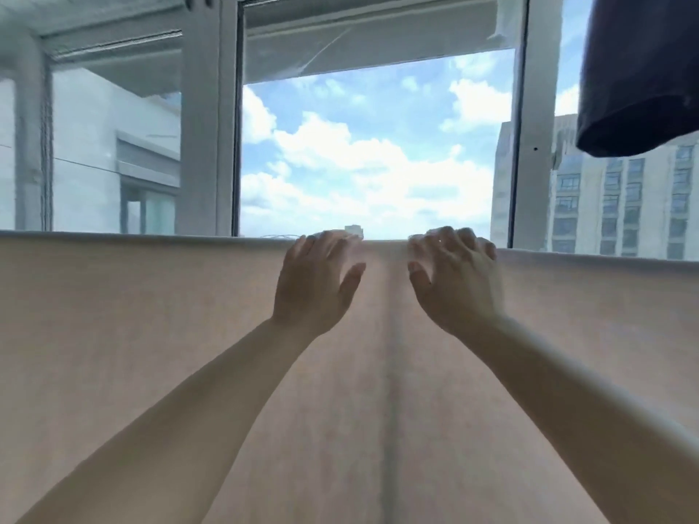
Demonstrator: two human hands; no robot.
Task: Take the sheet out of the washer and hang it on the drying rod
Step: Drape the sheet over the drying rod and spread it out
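Hands: left hand (316,287), right hand (455,283) spread, blurred, at sheet (151,353) top | dark garment (639,73) upper right

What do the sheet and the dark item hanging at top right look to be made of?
Sheet: thin woven cloth, matte pale beige; daylight glows through it and it hangs smooth with one soft vertical crease. Dark item: heavier opaque fabric, matte navy or charcoal, with a rolled hem; the exact fibre cannot be told.

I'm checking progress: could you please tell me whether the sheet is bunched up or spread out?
Spread out. The sheet hangs flat and wide across the view, with one faint vertical crease in the middle.
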